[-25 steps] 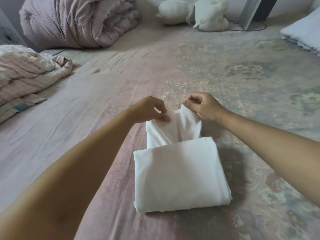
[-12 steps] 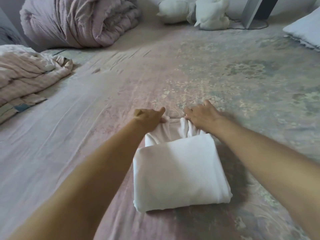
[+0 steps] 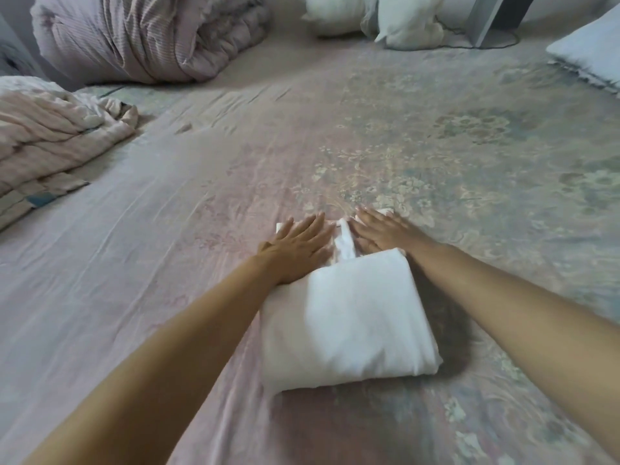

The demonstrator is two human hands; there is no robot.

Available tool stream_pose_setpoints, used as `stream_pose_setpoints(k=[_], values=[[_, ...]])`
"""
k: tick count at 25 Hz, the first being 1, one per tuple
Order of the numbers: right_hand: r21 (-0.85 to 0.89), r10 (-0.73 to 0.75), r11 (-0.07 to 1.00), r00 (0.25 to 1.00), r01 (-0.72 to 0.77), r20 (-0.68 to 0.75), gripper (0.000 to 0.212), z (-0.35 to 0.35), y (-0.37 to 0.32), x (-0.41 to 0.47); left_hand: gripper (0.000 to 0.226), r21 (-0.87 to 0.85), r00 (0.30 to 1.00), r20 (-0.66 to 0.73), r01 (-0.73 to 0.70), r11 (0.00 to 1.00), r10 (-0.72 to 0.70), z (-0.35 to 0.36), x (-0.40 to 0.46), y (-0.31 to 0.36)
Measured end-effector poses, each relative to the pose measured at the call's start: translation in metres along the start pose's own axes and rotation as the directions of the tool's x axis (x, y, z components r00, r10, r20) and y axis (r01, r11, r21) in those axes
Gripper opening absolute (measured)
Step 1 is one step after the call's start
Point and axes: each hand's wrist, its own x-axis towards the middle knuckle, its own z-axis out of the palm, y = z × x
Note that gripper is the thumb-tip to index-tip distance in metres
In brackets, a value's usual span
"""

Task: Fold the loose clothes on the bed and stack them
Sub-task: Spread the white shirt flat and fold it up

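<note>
- Pressing down with both palms, you have your left hand [image 3: 297,248] and right hand [image 3: 385,231] flat on the far flap of the white garment [image 3: 345,317], fingers straight and spread — neither hand is curled round any cloth.
- Your hands sit side by side, with a narrow raised ridge of white fabric standing between them.
- Nearer you, the garment is already a thick folded block lying on the patterned bedsheet [image 3: 436,146], roughly mid-bed; small white corners peek out beyond your fingertips.
- Well off to your left, a pink striped blanket [image 3: 50,135] lies loosely folded at the bed's edge.
- At the far left a rolled pink quilt [image 3: 144,31] rests — beside it, further right, white bundled cloth [image 3: 375,15].
- A pale pillow [image 3: 590,58] shows at the far right edge.
</note>
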Motion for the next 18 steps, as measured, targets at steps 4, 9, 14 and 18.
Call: stream_pose_setpoints(k=[4,9,14,18], values=[[0.689,0.069,0.691,0.930,0.217,-0.361,0.054,-0.011,0.008,-0.059,0.062,-0.197,0.979,-0.178,-0.131,0.972,0.096,-0.022,-0.051,-0.006],[-0.084,-0.480,0.875,0.834,0.477,-0.273,0.089,0.012,-0.008,-0.151,0.110,0.075,0.875,-0.287,-0.386,0.919,0.391,0.020,-0.156,0.002],[0.223,-0.288,0.912,0.925,0.344,-0.249,0.064,0.012,-0.017,-0.156,0.070,-0.285,0.852,-0.492,-0.351,0.892,0.178,0.034,-0.149,0.024],[0.834,0.134,0.529,0.955,0.155,-0.263,0.021,-0.025,-0.038,-0.178,0.024,-0.774,0.902,-0.417,-0.285,0.566,-0.116,0.003,-0.159,0.050]])
